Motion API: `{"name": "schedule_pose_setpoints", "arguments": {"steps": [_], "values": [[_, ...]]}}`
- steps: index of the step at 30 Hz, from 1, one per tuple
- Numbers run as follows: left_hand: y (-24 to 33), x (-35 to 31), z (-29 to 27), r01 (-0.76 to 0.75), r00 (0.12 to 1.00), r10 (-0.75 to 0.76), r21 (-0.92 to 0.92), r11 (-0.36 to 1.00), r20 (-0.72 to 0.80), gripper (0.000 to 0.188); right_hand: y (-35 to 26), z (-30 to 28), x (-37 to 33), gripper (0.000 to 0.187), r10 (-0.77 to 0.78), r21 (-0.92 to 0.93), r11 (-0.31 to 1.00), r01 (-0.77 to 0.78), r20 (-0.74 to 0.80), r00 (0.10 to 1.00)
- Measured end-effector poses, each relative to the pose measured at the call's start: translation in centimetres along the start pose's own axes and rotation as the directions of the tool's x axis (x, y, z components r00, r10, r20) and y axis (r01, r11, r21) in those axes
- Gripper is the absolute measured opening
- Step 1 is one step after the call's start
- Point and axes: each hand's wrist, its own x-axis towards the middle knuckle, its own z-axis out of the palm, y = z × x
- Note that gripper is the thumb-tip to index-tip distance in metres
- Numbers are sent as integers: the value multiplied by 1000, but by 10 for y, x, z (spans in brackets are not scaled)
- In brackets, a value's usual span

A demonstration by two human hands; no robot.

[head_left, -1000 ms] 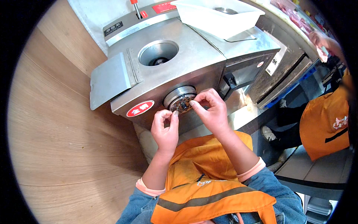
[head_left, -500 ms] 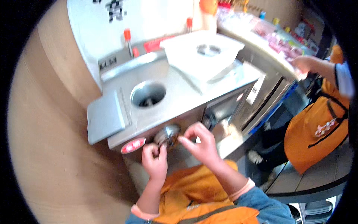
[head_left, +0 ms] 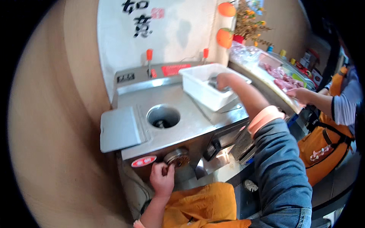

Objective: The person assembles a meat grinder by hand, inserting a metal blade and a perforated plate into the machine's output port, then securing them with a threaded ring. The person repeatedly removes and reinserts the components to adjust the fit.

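A steel meat grinder (head_left: 167, 95) stands in front of me, with a round feed hole (head_left: 163, 117) in its top. On its front is the round metal outlet (head_left: 177, 156), dark and brownish at its mouth. My left hand (head_left: 162, 178) is at the outlet's lower left edge, thumb and fingers pinched; what they hold, if anything, is too small to make out. My right hand (head_left: 227, 81) reaches into the white plastic tub (head_left: 199, 85) on the grinder's right top, its fingers curled down at grey metal parts (head_left: 215, 79). The fingertips are hidden.
A flat metal lid (head_left: 119, 129) lies left of the feed hole. Red-tipped levers (head_left: 149, 55) rise behind the machine. At right, a co-worker's hand (head_left: 300, 95) rests by raw meat (head_left: 285, 79) on a counter. A wooden wall (head_left: 49, 114) closes the left side.
My right hand has left the outlet and moved up and right into the tub. My left hand stays by the outlet. The view has shifted, so the machine sits lower in the picture.
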Motion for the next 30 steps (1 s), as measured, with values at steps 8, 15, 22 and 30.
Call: {"name": "schedule_pose_setpoints", "arguments": {"steps": [8,15,22,30], "values": [[-3,0,5,46,998,-46,-18,999,34,24,48,-4,-7,32,133,793,606,68,-185,974],[-4,1,3,-36,999,37,-28,999,18,24,57,-82,-150,35,147,592,-582,557,-597,788],[-6,0,1,-6,999,9,-82,997,39,24,-113,-29,-308,31,-52,653,374,659,-694,718],[-6,1,3,-19,999,23,-145,989,28,23,-265,89,-258,14,155,761,-477,439,-419,895]]}}
